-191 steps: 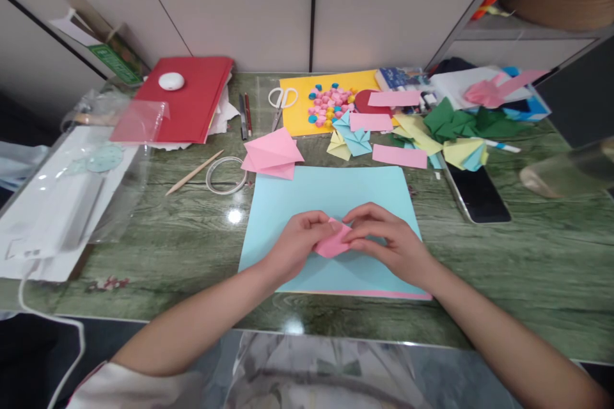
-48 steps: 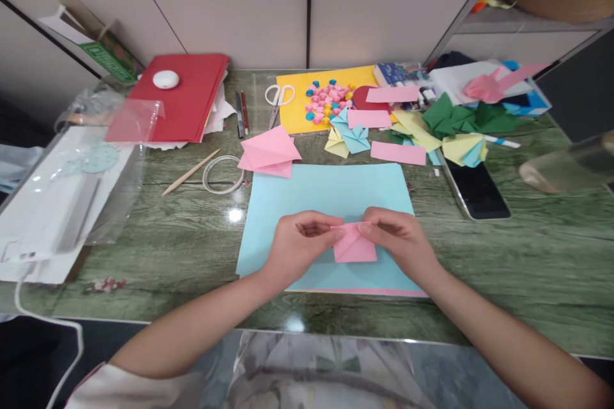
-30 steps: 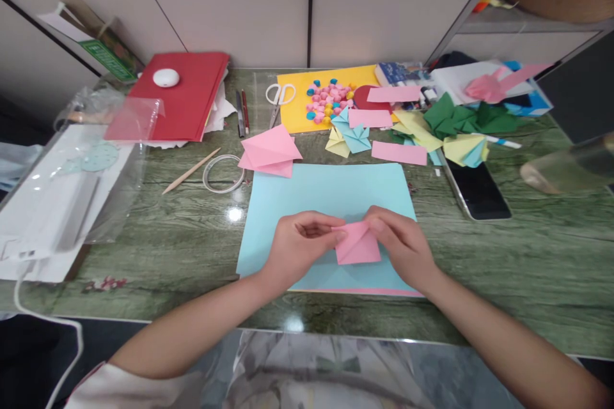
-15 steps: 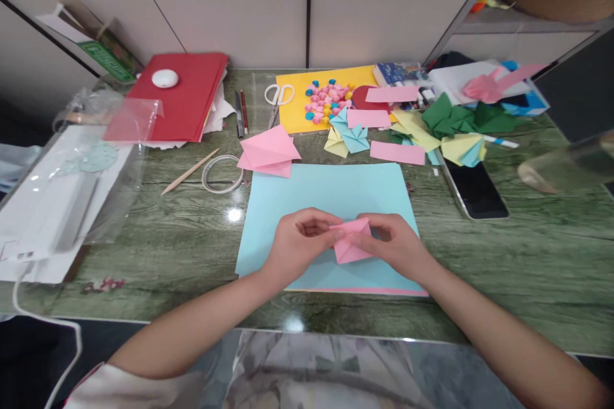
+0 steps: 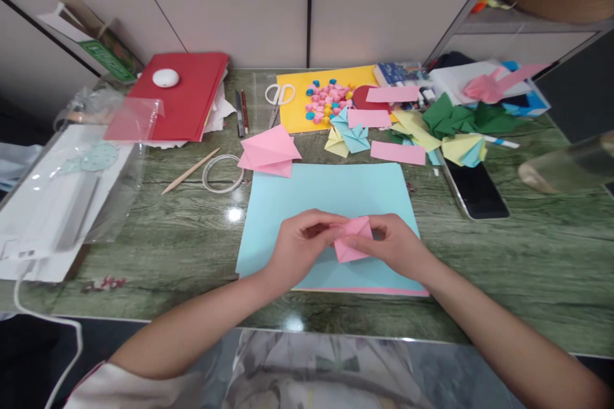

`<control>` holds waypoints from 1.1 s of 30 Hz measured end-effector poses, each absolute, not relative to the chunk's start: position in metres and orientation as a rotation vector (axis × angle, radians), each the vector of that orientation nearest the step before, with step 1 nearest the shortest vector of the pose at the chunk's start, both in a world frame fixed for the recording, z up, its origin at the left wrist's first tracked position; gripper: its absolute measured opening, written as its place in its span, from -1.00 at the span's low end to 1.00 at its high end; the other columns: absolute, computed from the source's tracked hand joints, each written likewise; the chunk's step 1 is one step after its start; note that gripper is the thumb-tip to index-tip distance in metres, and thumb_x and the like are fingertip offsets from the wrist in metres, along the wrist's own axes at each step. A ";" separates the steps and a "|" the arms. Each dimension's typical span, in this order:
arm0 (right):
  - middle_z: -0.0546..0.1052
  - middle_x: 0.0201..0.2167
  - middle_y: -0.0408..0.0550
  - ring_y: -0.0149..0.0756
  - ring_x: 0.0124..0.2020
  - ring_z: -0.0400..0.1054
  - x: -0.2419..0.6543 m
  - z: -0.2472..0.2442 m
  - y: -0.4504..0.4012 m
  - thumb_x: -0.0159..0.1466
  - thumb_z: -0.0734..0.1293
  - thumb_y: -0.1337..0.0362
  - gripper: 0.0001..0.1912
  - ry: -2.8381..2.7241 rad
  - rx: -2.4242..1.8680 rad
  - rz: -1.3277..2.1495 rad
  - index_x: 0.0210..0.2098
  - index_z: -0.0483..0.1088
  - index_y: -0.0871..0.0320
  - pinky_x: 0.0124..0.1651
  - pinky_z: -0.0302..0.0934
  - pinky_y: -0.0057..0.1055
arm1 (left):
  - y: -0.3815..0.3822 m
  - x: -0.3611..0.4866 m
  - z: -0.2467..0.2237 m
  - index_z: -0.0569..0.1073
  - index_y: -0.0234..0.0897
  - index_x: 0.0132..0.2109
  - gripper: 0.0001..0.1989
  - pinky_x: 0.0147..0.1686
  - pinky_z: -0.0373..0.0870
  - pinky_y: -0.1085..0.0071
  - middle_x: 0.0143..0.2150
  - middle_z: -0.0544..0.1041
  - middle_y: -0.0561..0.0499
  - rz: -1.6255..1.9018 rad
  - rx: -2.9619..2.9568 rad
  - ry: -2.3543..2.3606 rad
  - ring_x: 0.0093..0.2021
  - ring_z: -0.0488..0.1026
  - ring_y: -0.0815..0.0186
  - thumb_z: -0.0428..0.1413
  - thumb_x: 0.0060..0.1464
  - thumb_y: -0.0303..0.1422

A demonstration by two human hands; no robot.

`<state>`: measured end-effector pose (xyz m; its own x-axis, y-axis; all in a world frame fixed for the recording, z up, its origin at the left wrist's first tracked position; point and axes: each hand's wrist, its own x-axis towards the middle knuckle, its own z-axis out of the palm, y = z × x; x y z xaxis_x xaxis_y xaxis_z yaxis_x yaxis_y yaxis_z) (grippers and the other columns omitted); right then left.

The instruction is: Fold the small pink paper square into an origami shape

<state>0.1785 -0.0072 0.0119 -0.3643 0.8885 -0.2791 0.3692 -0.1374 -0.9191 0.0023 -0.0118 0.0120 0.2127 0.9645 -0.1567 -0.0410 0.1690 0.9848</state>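
Between my two hands is a small folded piece of pink paper [image 5: 354, 252], creased along its diagonals. My left hand [image 5: 304, 243] pinches its left side between thumb and fingers. On the other side, my right hand [image 5: 396, 241] grips it, with the thumb lying across the front and the fingers behind. Both hands are just above a stack of light blue paper sheets [image 5: 307, 195]. At the stack's upper left corner lie folded pink papers [image 5: 270, 152].
Behind the stack are white scissors [image 5: 280, 94], a yellow sheet [image 5: 292, 116] with small colored paper pieces, and pink strips [image 5: 398, 153]. A tape roll [image 5: 222, 174] and a wooden stick [image 5: 190, 170] lie left. To the right are a phone [image 5: 477, 188] and a clear bottle [image 5: 566, 166].
My left fingers have shifted slightly right over the top of the folded pink paper. The right hand and the things on the table look nearly the same.
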 end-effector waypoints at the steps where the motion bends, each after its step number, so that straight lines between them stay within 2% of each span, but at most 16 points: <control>1: 0.50 -0.55 -0.16 -0.38 -0.54 0.25 0.179 0.011 -0.007 0.12 0.33 0.12 -0.76 -1.683 -1.407 1.522 -0.43 0.52 0.16 -0.49 0.12 -0.46 | -0.012 0.002 0.012 0.55 -0.23 -0.33 -0.91 -0.36 0.38 0.49 -0.38 0.54 0.02 0.975 1.151 1.082 -0.36 0.44 0.37 0.19 -0.07 -0.40; 6: 0.50 -0.53 -0.13 -0.35 -0.52 0.27 0.180 0.010 -0.008 0.11 0.33 0.09 -0.73 -1.680 -1.424 1.530 -0.42 0.51 0.18 -0.48 0.12 -0.44 | -0.011 0.001 0.015 0.54 -0.27 -0.41 -0.92 -0.36 0.34 0.47 -0.41 0.50 0.00 0.946 1.233 1.062 -0.38 0.42 0.36 0.15 -0.03 -0.41; 12: 0.53 -0.49 -0.11 -0.33 -0.48 0.31 0.180 0.012 -0.007 0.11 0.33 0.11 -0.74 -1.637 -1.422 1.568 -0.41 0.52 0.19 -0.43 0.17 -0.43 | -0.008 -0.001 0.015 0.51 -0.30 -0.28 -0.85 -0.32 0.36 0.45 -0.33 0.52 -0.05 0.783 1.200 1.039 -0.33 0.43 0.33 0.13 0.00 -0.34; 18: 0.53 -0.49 -0.09 -0.32 -0.47 0.32 0.185 0.009 -0.004 0.08 0.35 0.07 -0.70 -1.602 -1.454 1.534 -0.43 0.50 0.20 -0.42 0.19 -0.42 | -0.008 -0.002 0.012 0.45 -0.30 -0.13 -0.73 -0.36 0.34 0.46 -0.44 0.39 0.06 0.707 1.153 0.880 -0.42 0.34 0.42 0.17 -0.05 -0.41; 33: 0.50 -0.50 -0.11 -0.33 -0.47 0.31 0.187 0.006 -0.002 0.09 0.35 0.09 -0.72 -1.577 -1.409 1.575 -0.43 0.48 0.21 -0.40 0.19 -0.42 | -0.006 -0.003 0.013 0.43 -0.30 -0.09 -0.68 -0.34 0.32 0.47 -0.46 0.38 0.08 0.677 1.182 0.868 -0.43 0.32 0.45 0.18 -0.07 -0.45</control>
